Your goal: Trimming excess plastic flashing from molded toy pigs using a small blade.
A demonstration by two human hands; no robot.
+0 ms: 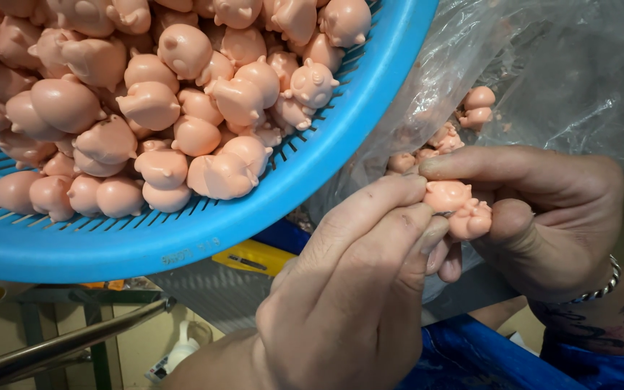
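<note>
Both my hands meet at the centre right around small pink pig-shaped rubber figures. My left hand (355, 289) pinches one pink figure (445, 195) between thumb and fingers. My right hand (543, 217) grips a second pink figure (471, 220) pressed against the first. A round blue slotted plastic basket (305, 180) fills the upper left, heaped with several of the same pink figures (182, 108).
A clear plastic bag (557, 72) behind my right hand holds several more pink figures (477, 108). A yellow object (254, 256) and a metal bar (59, 343) lie below the basket. Blue fabric (471, 361) sits at the bottom right. A bracelet (604, 285) circles my right wrist.
</note>
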